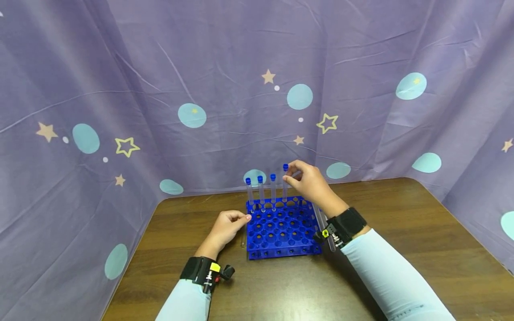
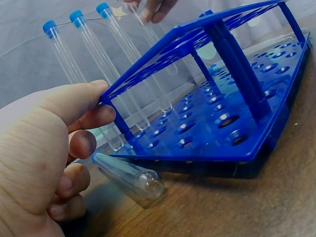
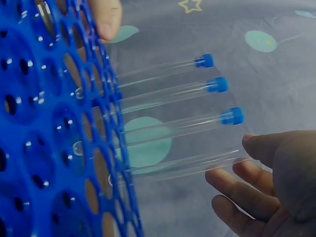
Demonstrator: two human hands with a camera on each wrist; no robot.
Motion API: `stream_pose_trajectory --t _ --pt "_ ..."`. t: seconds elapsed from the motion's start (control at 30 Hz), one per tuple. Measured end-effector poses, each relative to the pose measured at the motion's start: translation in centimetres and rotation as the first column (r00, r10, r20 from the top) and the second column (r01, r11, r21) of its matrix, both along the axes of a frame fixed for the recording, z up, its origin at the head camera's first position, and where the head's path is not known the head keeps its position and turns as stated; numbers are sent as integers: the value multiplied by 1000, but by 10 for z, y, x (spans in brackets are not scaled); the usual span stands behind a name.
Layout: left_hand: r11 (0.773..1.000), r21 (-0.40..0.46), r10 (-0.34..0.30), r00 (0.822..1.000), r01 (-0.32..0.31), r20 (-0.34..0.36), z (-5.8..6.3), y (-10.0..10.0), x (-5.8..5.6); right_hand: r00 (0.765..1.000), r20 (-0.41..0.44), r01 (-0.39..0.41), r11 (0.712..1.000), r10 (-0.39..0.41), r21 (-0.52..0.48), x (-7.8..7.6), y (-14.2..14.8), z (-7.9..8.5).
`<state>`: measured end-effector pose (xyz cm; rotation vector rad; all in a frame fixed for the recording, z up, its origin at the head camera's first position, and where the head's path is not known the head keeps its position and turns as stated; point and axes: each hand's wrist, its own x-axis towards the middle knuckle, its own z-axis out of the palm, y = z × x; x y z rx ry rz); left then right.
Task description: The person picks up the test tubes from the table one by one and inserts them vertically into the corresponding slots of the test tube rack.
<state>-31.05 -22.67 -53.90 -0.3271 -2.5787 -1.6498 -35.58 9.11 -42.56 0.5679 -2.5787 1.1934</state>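
A blue test tube rack [image 1: 281, 244] stands on the table. My left hand [image 1: 225, 228] pinches its left edge, thumb on the upper plate and index finger below, as the left wrist view shows. Three clear test tubes with blue caps [image 2: 102, 59] stand in the back row at the left. My right hand [image 1: 311, 180] holds a fourth capped test tube [image 1: 285, 187] near its top, between thumb and fingers. That tube sits higher than the others, its lower end within the upper plate's hole in the right wrist view [image 3: 173, 167]. Its cap is hidden there.
A capped test tube [image 2: 128, 177] lies on the table along the rack's left side. More clear tubes [image 1: 331, 244] lie at its right, partly under the right wrist. A purple curtain [image 1: 225, 151] hangs behind the wooden table [image 1: 289, 290].
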Motion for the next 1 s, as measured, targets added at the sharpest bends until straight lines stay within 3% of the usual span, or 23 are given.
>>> stream_pose_trajectory --t 0.23,0.53,1.0 --pt "1000 8 1 1000 -1 5 -1 0 -1 1000 26 18 1000 -18 24 -2 -2 -9" --pt "1000 0 6 1000 -6 24 1 0 0 997 76 -24 998 20 55 -1 -3 -13" --pt "1000 -16 8 1000 -8 6 1 1 0 997 69 -51 995 45 88 1 -4 -13"
